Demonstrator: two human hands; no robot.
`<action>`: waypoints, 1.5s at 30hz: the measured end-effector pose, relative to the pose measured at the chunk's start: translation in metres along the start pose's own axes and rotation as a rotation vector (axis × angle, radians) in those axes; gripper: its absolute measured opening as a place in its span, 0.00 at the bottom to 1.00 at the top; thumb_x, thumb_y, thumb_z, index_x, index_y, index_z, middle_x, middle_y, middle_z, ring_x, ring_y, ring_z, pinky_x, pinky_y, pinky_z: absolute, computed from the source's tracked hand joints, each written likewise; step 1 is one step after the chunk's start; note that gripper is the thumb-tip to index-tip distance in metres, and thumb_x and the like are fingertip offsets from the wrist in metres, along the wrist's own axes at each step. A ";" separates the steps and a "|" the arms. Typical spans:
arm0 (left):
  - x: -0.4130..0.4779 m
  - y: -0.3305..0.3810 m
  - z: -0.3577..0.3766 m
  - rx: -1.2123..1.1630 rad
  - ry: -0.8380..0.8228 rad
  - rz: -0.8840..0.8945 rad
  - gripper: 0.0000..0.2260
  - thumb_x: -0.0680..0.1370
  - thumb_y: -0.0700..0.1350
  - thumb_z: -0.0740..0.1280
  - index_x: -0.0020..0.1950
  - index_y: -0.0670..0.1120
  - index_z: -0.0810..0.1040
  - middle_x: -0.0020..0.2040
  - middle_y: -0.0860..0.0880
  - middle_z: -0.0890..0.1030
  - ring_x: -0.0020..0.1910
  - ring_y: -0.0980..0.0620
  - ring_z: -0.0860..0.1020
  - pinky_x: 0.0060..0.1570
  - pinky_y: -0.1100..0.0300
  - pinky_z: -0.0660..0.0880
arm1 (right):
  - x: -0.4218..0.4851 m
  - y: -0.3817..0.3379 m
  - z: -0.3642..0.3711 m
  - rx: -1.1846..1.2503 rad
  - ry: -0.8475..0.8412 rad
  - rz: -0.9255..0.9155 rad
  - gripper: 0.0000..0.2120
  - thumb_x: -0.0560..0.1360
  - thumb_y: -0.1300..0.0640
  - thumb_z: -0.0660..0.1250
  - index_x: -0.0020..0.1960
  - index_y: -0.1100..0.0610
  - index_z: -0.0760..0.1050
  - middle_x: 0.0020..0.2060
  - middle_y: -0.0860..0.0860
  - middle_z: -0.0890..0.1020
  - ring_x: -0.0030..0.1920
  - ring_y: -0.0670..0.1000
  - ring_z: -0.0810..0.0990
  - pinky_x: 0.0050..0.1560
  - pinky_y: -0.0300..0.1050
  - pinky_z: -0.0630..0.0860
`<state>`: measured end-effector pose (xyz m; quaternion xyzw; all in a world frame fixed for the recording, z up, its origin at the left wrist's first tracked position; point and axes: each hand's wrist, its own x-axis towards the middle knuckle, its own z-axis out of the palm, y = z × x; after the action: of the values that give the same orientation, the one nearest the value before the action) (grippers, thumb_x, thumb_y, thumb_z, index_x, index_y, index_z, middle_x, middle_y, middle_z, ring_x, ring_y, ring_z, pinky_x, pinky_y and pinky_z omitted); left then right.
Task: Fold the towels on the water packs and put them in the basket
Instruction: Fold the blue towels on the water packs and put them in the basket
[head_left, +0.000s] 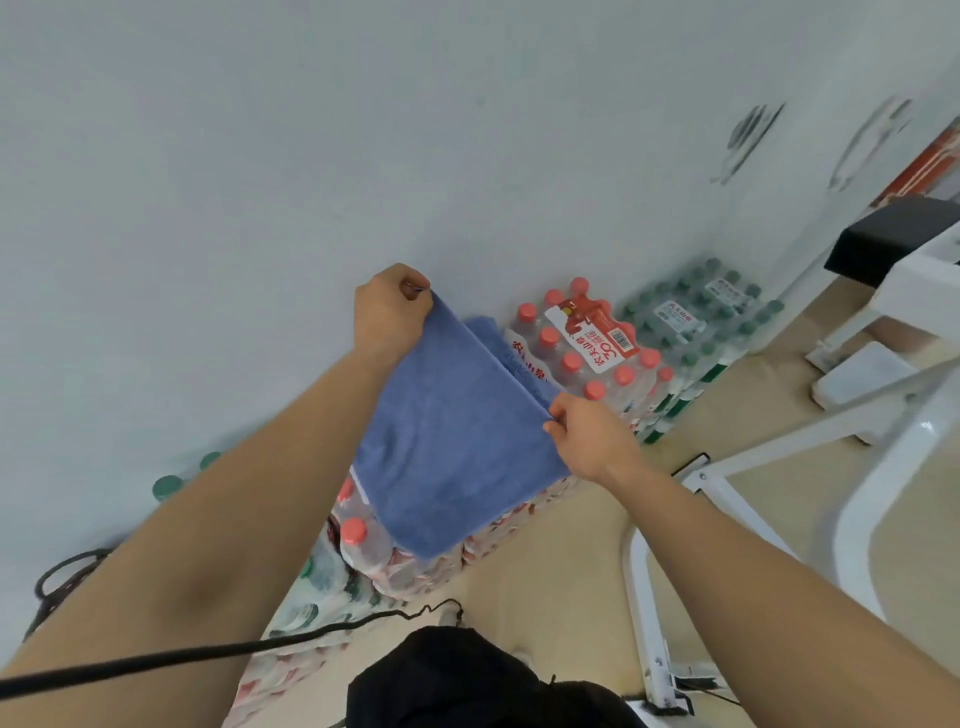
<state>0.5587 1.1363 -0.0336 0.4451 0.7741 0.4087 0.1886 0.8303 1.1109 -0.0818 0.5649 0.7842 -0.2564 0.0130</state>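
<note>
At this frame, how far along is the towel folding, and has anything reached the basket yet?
Done: nothing visibly finished; no basket is in view. In hand: the left hand and right hand each pinch a far corner of the blue terry towel, which hangs over the red-capped shrink-wrapped water bottle pack; more blue cloth shows behind it. Left: finishing the fold and putting it in the basket.

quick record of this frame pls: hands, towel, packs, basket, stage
left hand: pinching far corner of towel
right hand: pinching near-right corner of towel
towel: blue, held taut along top edge, lower part draped over red-cap pack
red-cap pack: against wall, partly covered
green-cap pack: beyond it, bare
basket: not in view
stage: fold under way
</note>
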 end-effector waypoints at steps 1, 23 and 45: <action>0.007 0.005 0.008 -0.001 -0.017 0.019 0.06 0.75 0.41 0.67 0.50 0.48 0.81 0.40 0.54 0.80 0.39 0.56 0.77 0.37 0.72 0.70 | 0.005 0.006 -0.003 0.017 -0.001 0.013 0.08 0.80 0.54 0.61 0.43 0.54 0.70 0.36 0.51 0.78 0.39 0.56 0.77 0.36 0.48 0.71; 0.043 -0.020 0.134 0.267 -0.292 -0.161 0.10 0.77 0.43 0.65 0.56 0.48 0.82 0.50 0.50 0.85 0.51 0.49 0.81 0.54 0.56 0.77 | 0.166 0.028 -0.031 -0.014 -0.074 -0.181 0.08 0.75 0.57 0.59 0.53 0.55 0.75 0.51 0.54 0.74 0.47 0.59 0.77 0.43 0.50 0.73; 0.018 -0.084 0.103 0.545 0.003 -0.200 0.14 0.75 0.50 0.69 0.60 0.49 0.77 0.57 0.50 0.80 0.56 0.47 0.77 0.55 0.51 0.71 | 0.256 -0.051 0.021 0.340 -0.334 0.105 0.17 0.76 0.57 0.60 0.62 0.64 0.70 0.54 0.59 0.79 0.46 0.55 0.76 0.38 0.42 0.68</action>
<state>0.5713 1.1762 -0.1609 0.4001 0.8958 0.1657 0.1001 0.6870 1.3154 -0.1595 0.5489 0.6863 -0.4733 0.0605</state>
